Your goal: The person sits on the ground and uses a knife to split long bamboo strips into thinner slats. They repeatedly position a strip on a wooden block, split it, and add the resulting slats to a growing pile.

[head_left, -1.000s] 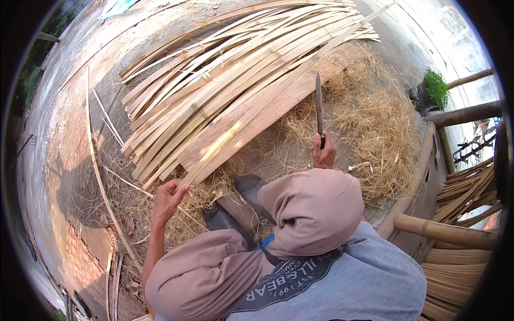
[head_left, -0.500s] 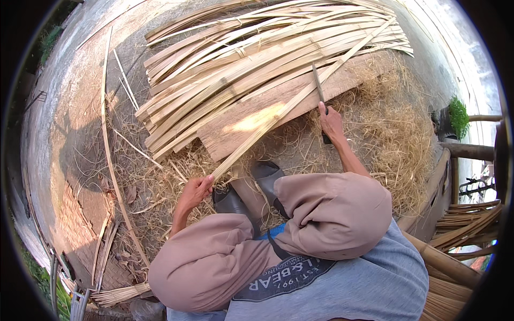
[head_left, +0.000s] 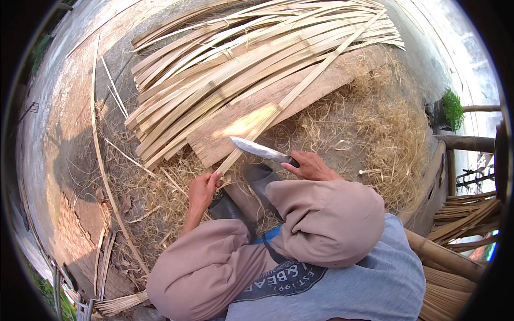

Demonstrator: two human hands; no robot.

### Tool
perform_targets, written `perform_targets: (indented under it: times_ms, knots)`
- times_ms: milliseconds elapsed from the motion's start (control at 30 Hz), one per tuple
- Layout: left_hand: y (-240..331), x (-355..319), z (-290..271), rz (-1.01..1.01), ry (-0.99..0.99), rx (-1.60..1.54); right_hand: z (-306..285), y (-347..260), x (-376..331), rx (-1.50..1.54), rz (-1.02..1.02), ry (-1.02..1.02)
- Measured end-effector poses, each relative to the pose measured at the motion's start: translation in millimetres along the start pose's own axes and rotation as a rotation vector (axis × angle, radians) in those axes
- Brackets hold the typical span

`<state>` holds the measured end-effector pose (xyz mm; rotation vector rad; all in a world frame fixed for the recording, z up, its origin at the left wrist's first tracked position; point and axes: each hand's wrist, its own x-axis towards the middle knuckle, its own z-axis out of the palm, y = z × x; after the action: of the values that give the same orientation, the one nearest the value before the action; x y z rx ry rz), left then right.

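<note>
My left hand (head_left: 202,192) is closed around the near end of a long pale bamboo strip (head_left: 297,91). From there the strip slants away to the far right, passing over a wooden board (head_left: 214,136) and a pile of strips. In my right hand (head_left: 313,166) is a knife (head_left: 261,149), gripped by its dark handle. Its blade points left and lies at or just over the strip, a short way beyond my left hand; I cannot tell whether they touch.
Beyond the board lies a broad pile of bamboo strips (head_left: 214,69). Curly shavings (head_left: 385,134) cover the ground at right. One long thin strip (head_left: 101,155) lies at left. Bamboo poles (head_left: 444,257) and bundled strips (head_left: 460,224) stand at lower right. Dark sandals (head_left: 230,208) are between my knees.
My right hand has drawn the knife back toward me, and its blade has swung from pointing away to pointing left across the strip. My left hand keeps its hold on the strip.
</note>
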<state>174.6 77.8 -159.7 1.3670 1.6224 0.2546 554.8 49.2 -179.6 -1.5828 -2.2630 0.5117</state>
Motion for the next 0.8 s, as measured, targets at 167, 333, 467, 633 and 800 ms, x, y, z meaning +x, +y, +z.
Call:
perform_targets:
  times_ms: [167,333,467,633,800]
  knots:
    - [-22,-18,-13,-0.045,-0.024,-0.025,-28,49,38,0.498,0.947,0.259]
    - [-49,-34,-36,-0.129,-0.149,-0.270,-13,38,11,0.104,0.330,0.057]
    - [-53,-60,-44,-0.153,-0.092,-0.221,-27,61,43,0.285,0.610,0.100]
    - [-94,-92,-73,-0.142,-0.105,-0.218,-49,97,33,0.154,0.604,0.106]
    - [-90,-106,-90,-0.264,-0.107,-0.208,-27,57,49,0.111,0.227,-0.203]
